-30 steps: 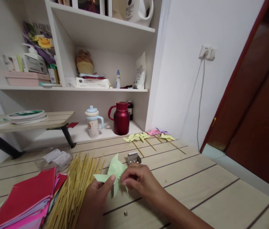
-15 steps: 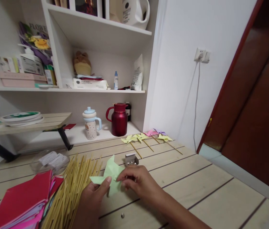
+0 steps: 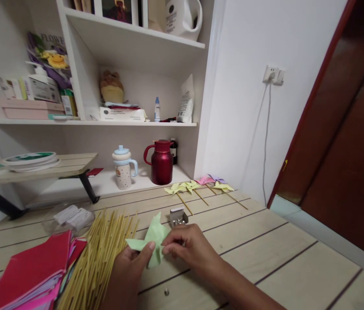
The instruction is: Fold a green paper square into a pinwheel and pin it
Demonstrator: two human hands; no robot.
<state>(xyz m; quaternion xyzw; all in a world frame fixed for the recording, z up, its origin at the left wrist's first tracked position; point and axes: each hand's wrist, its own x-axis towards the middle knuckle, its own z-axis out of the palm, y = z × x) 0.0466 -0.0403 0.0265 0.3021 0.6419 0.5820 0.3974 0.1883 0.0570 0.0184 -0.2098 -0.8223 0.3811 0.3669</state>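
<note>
At 6 o'clock, the right hand [image 3: 185, 245] hides part of the green pinwheel [image 3: 155, 236]; whether its fingertips grip anything is too small to tell. The left hand [image 3: 129, 266], at 7, has fingers hidden beneath the paper. The bottom edge crops the sticks [image 3: 91, 258] and red paper stack [image 3: 33, 267], towards 8. At 12, the white jug [image 3: 175, 19] is cut off.
</note>
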